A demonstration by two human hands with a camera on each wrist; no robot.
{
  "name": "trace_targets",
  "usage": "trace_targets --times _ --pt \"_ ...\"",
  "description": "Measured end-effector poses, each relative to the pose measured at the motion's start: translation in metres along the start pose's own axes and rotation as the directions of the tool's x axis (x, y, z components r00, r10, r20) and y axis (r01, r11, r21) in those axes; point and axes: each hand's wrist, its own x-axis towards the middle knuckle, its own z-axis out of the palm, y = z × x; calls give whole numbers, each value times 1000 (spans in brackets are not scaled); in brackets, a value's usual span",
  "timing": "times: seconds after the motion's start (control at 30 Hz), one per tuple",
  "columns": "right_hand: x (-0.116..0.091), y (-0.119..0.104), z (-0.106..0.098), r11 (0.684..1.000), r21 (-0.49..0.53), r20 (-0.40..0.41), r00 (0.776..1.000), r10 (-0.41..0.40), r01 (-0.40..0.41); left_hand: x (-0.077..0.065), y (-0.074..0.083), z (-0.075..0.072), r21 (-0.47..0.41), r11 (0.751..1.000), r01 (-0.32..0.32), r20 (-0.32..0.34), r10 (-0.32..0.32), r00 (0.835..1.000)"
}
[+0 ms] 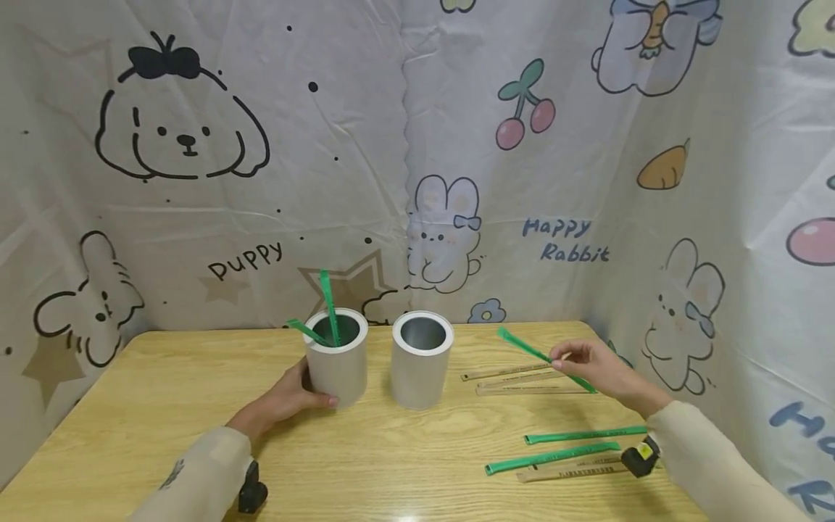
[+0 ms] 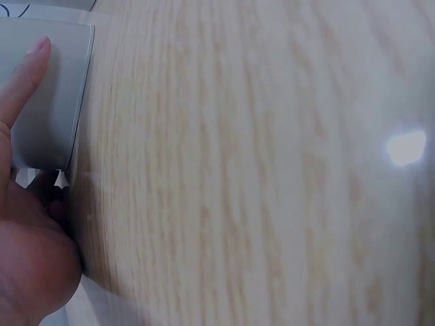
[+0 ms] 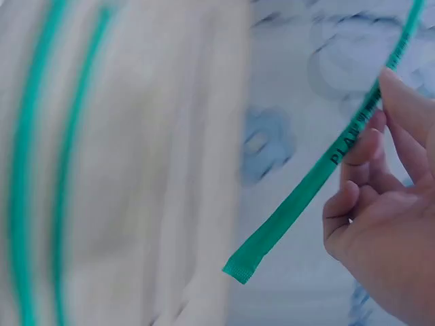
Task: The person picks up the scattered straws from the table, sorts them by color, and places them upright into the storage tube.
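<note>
My left hand (image 1: 282, 397) holds the left white can (image 1: 339, 371) low on its side, thumb across the front and the other fingers hidden behind it. Two green wrapped straws (image 1: 329, 304) stick up out of that can at different slants. Between the thumb and fingers of my right hand (image 1: 596, 370), a third green wrapped straw (image 3: 292, 204) is pinched above the table, tilted, with printed letters showing in the right wrist view. A second white can (image 1: 419, 373) stands just right of the first, with no straw visible in its mouth.
Several brown wrapped straws (image 1: 515, 379) lie at the back right of the wooden table (image 1: 196, 377), below my right hand. Nearer the front right are two more green straws (image 1: 554, 458) beside further brown ones (image 1: 567, 473). A printed cloth (image 1: 339, 159) hangs behind the table.
</note>
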Motion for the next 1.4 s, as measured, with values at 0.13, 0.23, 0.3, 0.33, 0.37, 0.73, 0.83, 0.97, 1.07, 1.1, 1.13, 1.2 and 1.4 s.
trace_targets --times 0.13,0.23,0.3,0.33,0.37,0.73,0.83,0.97,1.07,1.1,1.13,1.2,1.4 --pt "25 -42 8 997 81 -85 996 -2 9 2 0 0 1 1000 -18 1 18 1000" --pt "50 -73 22 965 257 -115 993 -32 61 2 -1 0 -9 1000 -14 2 14 1000" --pt "69 -96 35 900 418 -138 988 -72 124 1 -2 0 -16 1000 -13 0 13 1000" --pt "78 -109 43 855 494 -152 984 -92 156 1 -2 -1 -13 1000 -17 1 17 1000" --pt "87 -123 51 812 555 -167 980 -105 181 1 -2 -1 -18 1000 -19 -2 19 1000" --pt "161 -224 154 526 814 -190 969 -159 246 2 -6 -1 -16 998 -61 -5 61 998" --pt "174 -230 177 557 793 -201 969 -146 248 2 -5 -1 -17 999 -46 -14 46 999" --pt "182 -227 196 658 733 -132 985 -108 170 2 -3 0 -9 999 -33 -12 32 999" --pt "180 -220 200 777 621 -48 994 -101 109 2 -2 2 1 1000 -28 -14 28 1000" --pt "178 -218 199 818 567 -24 994 -106 101 2 -2 2 -3 1000 -22 -16 22 1000" --pt "176 -216 198 852 514 -7 994 -111 99 2 -2 2 0 1000 -24 -14 24 1000" --pt "171 -213 192 898 426 12 992 -127 110 2 -3 2 1 999 -32 -10 32 999" --pt "153 -199 161 936 314 52 982 -184 158 2 -5 -1 8 998 -65 -5 65 998"
